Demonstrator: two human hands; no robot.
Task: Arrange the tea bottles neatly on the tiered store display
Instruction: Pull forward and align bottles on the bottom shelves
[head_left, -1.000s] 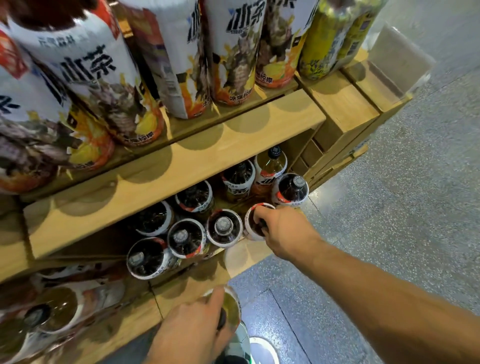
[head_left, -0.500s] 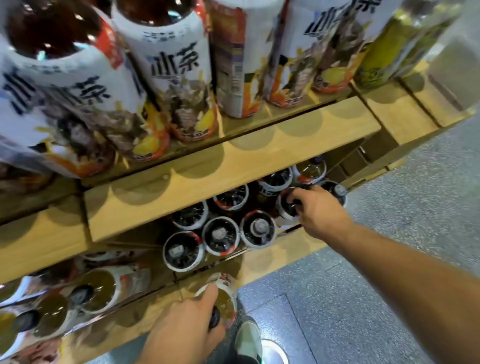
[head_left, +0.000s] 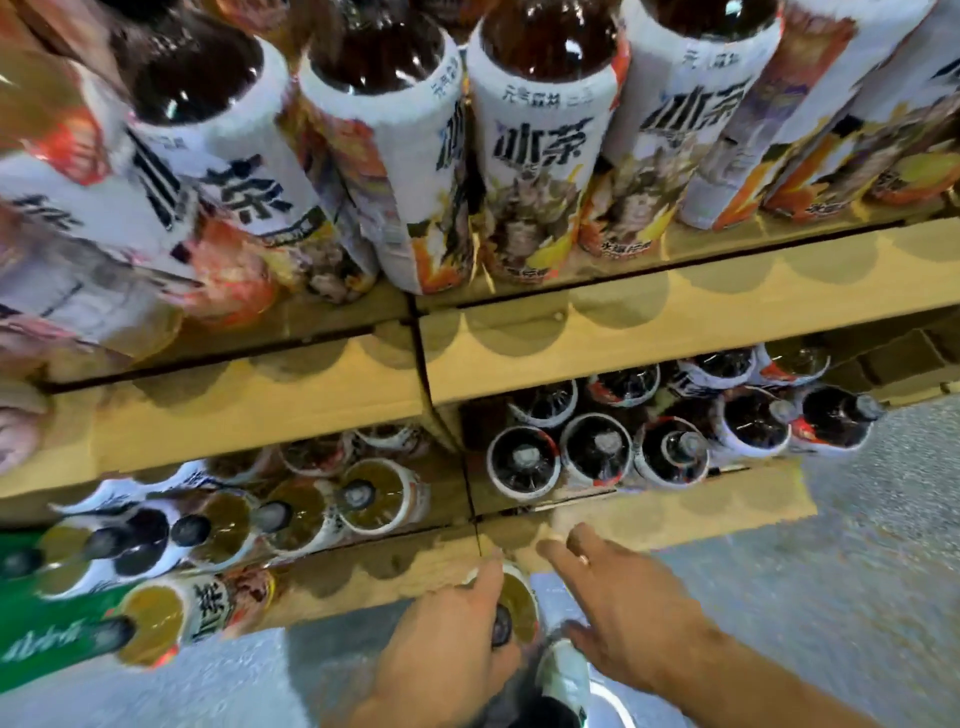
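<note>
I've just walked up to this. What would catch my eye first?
Probably the big white-labelled tea bottles filling the top tier, bold black characters on each. Lower right, a cluster of dark bottles shows only its caps and shoulders. At the bottom, the left hand grips a yellowish bottle by the neck, while the right hand hovers open beside it.
</note>
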